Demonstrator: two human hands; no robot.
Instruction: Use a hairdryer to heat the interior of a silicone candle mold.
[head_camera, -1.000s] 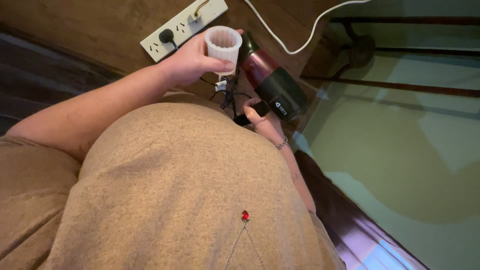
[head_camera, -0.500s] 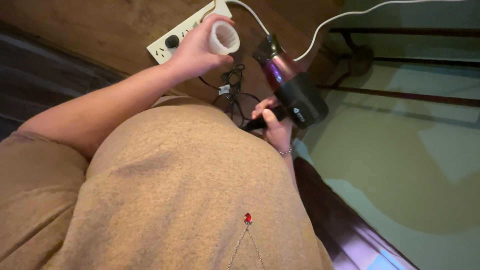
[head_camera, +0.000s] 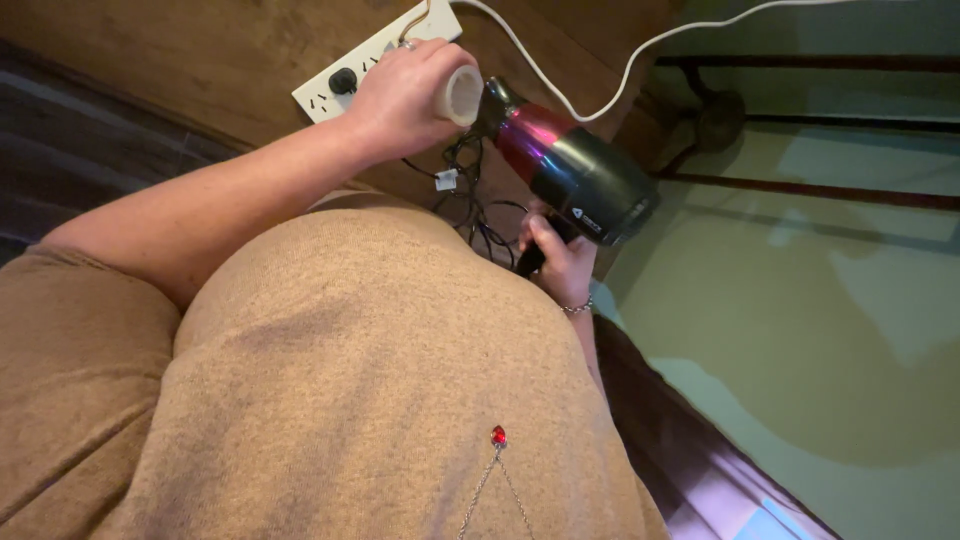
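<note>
Floor: a pale green smooth floor (head_camera: 800, 300) spreads to the right of both hands, crossed by dark thin rails.
Surface: a brown wooden board surface (head_camera: 200, 50) lies under and beyond the left hand.
Clothing: a tan knitted top (head_camera: 330, 400) fills the foreground below both hands, a small red pendant on a thin chain (head_camera: 498, 436) resting on it.
Hair dryer: the dark, maroon-banded barrel-shaped hair dryer (head_camera: 570, 170) sits between the hands, nozzle toward the left hand.
Power strip: a white plastic power strip (head_camera: 330, 85) lies just behind the left hand, a white cord (head_camera: 600, 75) curving away rightward.
Left hand: the left hand (head_camera: 405, 95) wraps its fingers around a small white translucent plastic cup (head_camera: 463, 95), the cup's mouth meeting the nozzle.
Right hand: the right hand (head_camera: 560, 262) is clenched around the dryer's black handle, below the barrel.
Cable: a tangled black cable (head_camera: 470, 195) hangs between the hands.
</note>
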